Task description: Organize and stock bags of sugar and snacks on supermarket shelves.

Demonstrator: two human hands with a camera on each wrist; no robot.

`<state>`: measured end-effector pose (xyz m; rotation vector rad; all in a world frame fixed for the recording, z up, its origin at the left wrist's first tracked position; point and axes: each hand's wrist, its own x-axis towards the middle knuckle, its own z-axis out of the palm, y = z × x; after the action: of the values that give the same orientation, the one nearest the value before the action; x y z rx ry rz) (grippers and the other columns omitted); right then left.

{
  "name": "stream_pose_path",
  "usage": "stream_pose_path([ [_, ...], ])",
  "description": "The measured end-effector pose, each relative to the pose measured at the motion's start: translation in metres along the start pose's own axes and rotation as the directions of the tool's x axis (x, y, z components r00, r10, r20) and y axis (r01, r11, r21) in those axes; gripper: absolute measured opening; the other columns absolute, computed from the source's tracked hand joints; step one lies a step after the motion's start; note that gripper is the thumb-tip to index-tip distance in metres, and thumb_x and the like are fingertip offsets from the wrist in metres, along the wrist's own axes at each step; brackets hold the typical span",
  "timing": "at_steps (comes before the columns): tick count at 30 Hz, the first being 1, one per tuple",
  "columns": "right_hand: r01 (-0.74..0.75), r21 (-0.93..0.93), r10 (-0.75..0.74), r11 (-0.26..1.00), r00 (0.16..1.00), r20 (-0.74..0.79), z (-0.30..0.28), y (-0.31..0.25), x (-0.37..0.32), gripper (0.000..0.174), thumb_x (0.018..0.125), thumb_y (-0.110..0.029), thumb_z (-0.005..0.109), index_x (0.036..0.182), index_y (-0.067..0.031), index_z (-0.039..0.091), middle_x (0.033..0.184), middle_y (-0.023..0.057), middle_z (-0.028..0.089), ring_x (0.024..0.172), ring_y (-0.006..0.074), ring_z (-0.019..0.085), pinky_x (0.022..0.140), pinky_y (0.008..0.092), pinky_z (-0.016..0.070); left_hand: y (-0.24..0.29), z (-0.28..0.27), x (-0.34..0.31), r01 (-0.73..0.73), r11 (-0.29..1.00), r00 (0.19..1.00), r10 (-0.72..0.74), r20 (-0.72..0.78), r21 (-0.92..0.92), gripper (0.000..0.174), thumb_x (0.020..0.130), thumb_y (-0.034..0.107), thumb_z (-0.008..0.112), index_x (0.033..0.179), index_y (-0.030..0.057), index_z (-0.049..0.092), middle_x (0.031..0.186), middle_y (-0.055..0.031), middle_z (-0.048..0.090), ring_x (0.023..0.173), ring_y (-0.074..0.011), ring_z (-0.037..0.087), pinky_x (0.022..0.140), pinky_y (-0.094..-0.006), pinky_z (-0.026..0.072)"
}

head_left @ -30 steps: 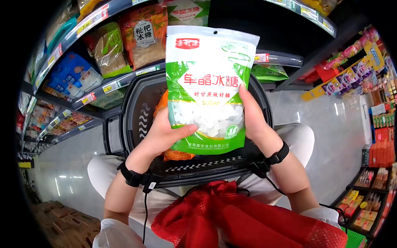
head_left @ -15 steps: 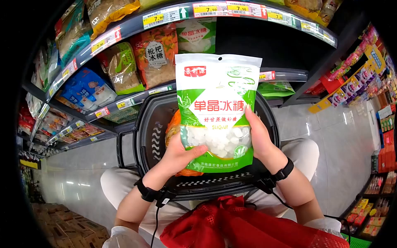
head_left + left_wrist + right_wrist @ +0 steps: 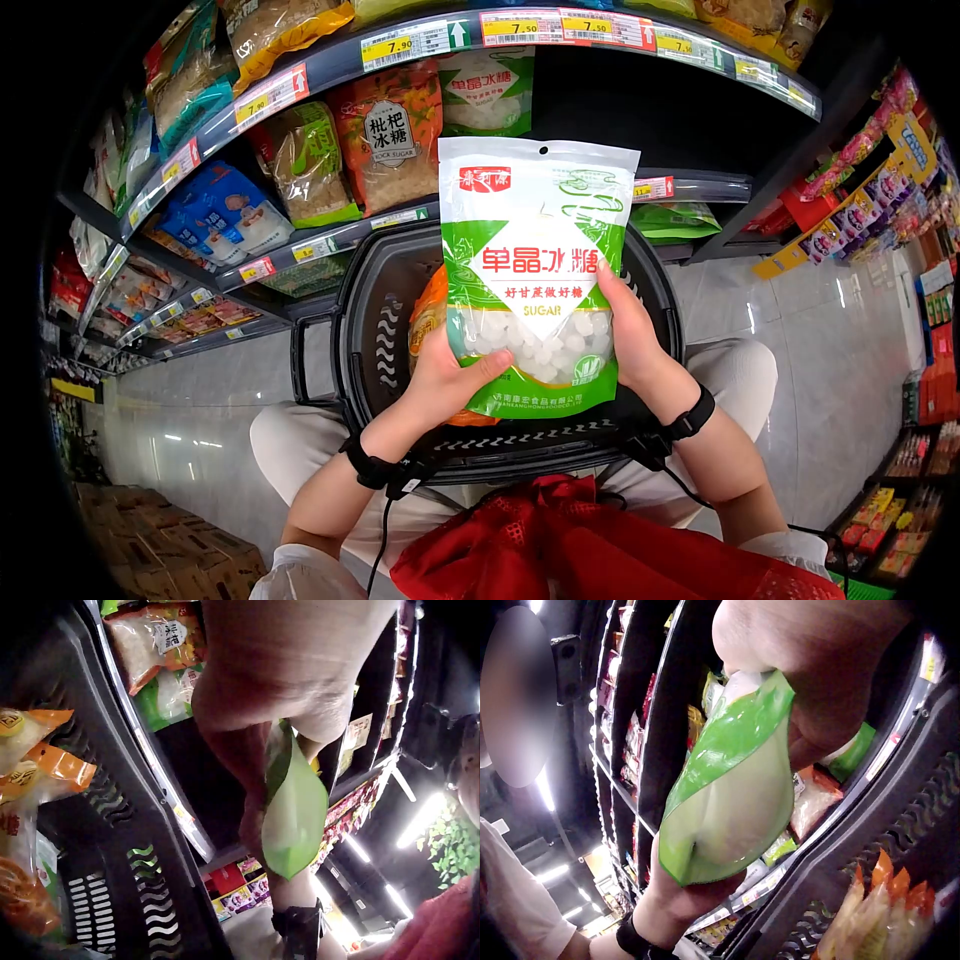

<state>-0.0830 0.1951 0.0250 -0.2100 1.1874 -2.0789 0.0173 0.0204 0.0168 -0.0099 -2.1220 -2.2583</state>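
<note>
While hands (image 3: 462, 378) grip sugar bag (image 3: 541, 280), basket (image 3: 375, 262) sits below.

Both forearms reach forward, wrists banded, with the left hand (image 3: 447, 378) and right hand (image 3: 637, 335) gripping, thumbs uppermost.

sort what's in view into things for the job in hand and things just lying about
In use:
rock sugar pouch, held by left hand and right hand
black basket
orange bags inside it

Just around:
loquat rock sugar bag, shelved
blue packet, shelved
cardboard boxes
</note>
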Motion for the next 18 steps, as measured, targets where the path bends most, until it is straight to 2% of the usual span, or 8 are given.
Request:
stream_pose_path([
  [5, -0.007, -0.003, 0.007, 1.000, 1.000, 0.014, 0.0001, 0.0002, -0.0005, 0.048, 0.089, -0.037, 0.037, 0.120, -0.0011, 0.038, 0.116, 0.0141, 0.048, 0.103, 0.0219, 0.050, 0.087, 0.0330, 0.0413, 0.0006, 0.0002, 0.0002, -0.042, 0.999, 0.999, 0.042, 0.012, 0.021, 0.035, 0.079, 0.014, 0.060, 0.108, -0.0015, 0.047, 0.100, -0.0066, 0.056, 0.090, -0.0118, 0.052, 0.079, -0.0260, 0.0417],
  [18, -0.012, 0.023, 0.011, 1.000, 1.000, 0.022, 0.0029, 0.0005, -0.0004, 0.046, 0.090, -0.035, 0.035, 0.121, -0.0022, 0.037, 0.116, 0.0130, 0.048, 0.103, 0.0208, 0.051, 0.086, 0.0324, 0.0412, 0.0014, 0.0014, -0.0001, -0.023, 1.000, 1.000, 0.023, -0.003, 0.008, 0.034, 0.079, 0.011, 0.060, 0.107, -0.0016, 0.047, 0.099, -0.0067, 0.056, 0.090, -0.0115, 0.052, 0.079, -0.0259, 0.0419],
])
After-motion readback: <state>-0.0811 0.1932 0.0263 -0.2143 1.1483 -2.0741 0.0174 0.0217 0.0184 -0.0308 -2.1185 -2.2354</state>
